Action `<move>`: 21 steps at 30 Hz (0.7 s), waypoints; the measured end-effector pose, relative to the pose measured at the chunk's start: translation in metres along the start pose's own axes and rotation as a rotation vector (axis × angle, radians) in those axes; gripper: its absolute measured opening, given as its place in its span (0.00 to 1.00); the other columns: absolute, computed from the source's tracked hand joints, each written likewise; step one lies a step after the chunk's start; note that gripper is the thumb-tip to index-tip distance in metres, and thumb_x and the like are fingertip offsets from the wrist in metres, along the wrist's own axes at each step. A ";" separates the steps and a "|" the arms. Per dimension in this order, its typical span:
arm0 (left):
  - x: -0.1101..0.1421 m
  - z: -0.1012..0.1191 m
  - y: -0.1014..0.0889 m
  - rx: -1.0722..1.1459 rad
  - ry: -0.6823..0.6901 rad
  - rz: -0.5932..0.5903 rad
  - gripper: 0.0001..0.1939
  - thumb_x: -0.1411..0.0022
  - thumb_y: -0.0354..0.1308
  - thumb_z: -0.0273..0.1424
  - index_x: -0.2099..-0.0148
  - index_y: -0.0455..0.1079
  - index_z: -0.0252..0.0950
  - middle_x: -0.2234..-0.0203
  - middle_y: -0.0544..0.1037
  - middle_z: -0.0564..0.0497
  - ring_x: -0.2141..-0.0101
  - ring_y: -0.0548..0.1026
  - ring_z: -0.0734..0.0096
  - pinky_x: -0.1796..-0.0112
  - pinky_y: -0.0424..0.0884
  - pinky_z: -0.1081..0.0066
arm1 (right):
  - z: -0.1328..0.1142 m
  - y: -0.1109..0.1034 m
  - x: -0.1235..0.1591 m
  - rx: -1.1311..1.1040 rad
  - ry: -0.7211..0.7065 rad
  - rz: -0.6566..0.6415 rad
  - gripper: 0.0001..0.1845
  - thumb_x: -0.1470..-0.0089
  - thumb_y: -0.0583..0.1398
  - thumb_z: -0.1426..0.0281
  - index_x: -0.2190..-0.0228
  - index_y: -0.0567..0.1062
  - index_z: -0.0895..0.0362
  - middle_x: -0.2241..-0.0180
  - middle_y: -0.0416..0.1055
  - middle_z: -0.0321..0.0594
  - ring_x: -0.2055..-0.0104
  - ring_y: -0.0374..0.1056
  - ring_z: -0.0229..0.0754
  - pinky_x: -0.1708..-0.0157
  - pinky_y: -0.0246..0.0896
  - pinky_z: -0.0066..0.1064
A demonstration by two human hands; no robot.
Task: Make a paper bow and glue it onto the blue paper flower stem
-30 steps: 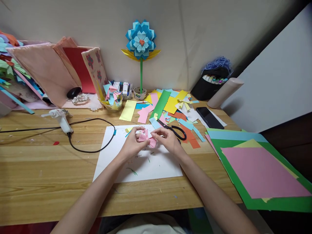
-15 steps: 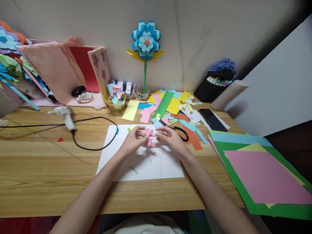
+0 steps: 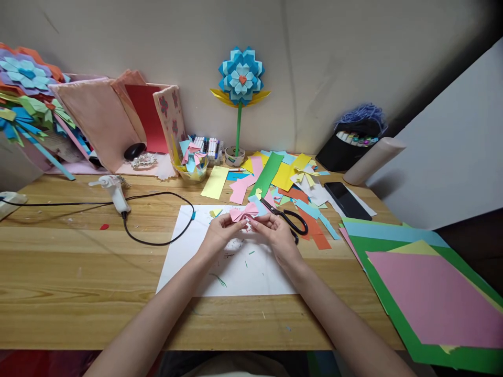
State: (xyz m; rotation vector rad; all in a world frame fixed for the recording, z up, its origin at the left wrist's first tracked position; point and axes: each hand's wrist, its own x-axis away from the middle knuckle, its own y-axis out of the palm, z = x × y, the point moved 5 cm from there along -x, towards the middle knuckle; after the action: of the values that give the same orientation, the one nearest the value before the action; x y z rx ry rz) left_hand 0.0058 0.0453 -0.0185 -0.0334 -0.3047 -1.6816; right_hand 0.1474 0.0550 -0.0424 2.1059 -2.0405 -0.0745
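Left hand (image 3: 217, 234): fingers curled, thumb and fingertips nearly meeting, pinched on the near edge of a folded pink paper bow (image 3: 243, 212). Right hand (image 3: 280, 236): likewise drawn narrow, thumb and fingertips pinching the same bow from its other side. Bow: held between both hands, above the far part of a white sheet (image 3: 243, 280). Black-handled scissors (image 3: 277, 211): just beyond the right hand, among paper scraps (image 3: 317, 235).

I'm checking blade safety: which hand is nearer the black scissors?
Right. The right hand is at the near-left side of the black scissors; the left hand is farther left, beyond the right hand.
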 end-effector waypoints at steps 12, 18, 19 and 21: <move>0.001 -0.006 0.008 -0.162 0.064 -0.040 0.15 0.50 0.60 0.36 0.63 0.73 0.32 0.66 0.78 0.44 0.63 0.74 0.62 0.61 0.68 0.67 | -0.025 -0.002 -0.001 0.215 -0.144 -0.068 0.12 0.55 0.62 0.62 0.73 0.74 0.59 0.73 0.73 0.40 0.68 0.68 0.41 0.66 0.62 0.31; -0.020 0.010 0.016 -0.371 0.144 0.043 0.17 0.49 0.57 0.39 0.59 0.69 0.35 0.58 0.74 0.44 0.56 0.71 0.62 0.55 0.65 0.65 | -0.063 -0.050 -0.015 0.040 -0.216 0.199 0.12 0.57 0.63 0.62 0.75 0.73 0.59 0.74 0.72 0.38 0.70 0.66 0.38 0.68 0.60 0.28; -0.033 0.016 0.024 -0.436 0.141 0.028 0.16 0.46 0.54 0.41 0.60 0.69 0.35 0.59 0.75 0.44 0.57 0.72 0.62 0.55 0.65 0.65 | -0.069 -0.066 -0.018 -0.016 -0.237 0.273 0.13 0.58 0.63 0.62 0.74 0.73 0.59 0.74 0.72 0.38 0.70 0.66 0.38 0.68 0.61 0.27; -0.066 0.029 0.047 -0.583 0.145 -0.018 0.16 0.44 0.50 0.41 0.63 0.70 0.34 0.62 0.76 0.45 0.58 0.72 0.63 0.56 0.65 0.66 | -0.077 -0.100 -0.024 -0.136 -0.269 0.424 0.14 0.59 0.64 0.62 0.73 0.73 0.59 0.73 0.72 0.37 0.69 0.66 0.37 0.68 0.61 0.27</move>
State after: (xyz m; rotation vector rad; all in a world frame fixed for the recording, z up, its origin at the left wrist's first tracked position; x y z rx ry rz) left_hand 0.0566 0.1105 0.0045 -0.3403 0.3021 -1.7307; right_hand 0.2585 0.0897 0.0114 1.6165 -2.5111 -0.4347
